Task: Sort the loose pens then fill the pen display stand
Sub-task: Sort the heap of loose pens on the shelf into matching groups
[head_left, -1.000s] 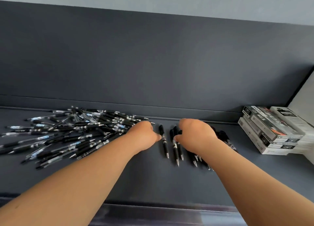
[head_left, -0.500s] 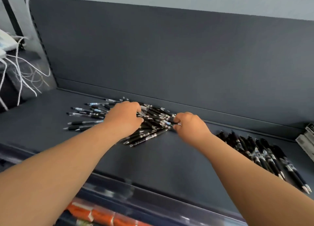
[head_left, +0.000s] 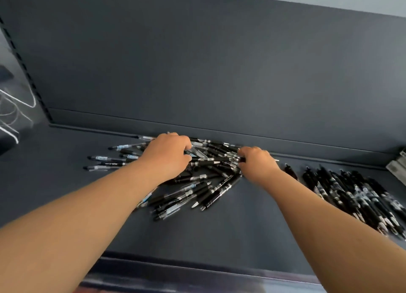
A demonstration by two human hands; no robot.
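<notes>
A jumbled pile of loose pens [head_left: 197, 178], black and clear-barrelled, lies on the dark shelf [head_left: 241, 231] against the back wall. My left hand [head_left: 168, 155] sits on the left top of the pile, fingers and thumb curled round a clear pen there. My right hand [head_left: 258, 164] is at the pile's right edge, its curled fingertips pinching the end of a black pen. To the right, a sorted row of black pens [head_left: 351, 196] lies side by side, tips toward me. A single black pen [head_left: 291, 171] lies between my right hand and that row.
Flat pen boxes [head_left: 397, 167] show at the far right edge of the shelf. White cables [head_left: 15, 103] hang beyond the shelf's left upright. The shelf's front lip [head_left: 197, 268] runs below my forearms.
My view swung left from the sorted row to the loose pile. Both hands moved from that row onto the pile; in the last half second they closed on pens there.
</notes>
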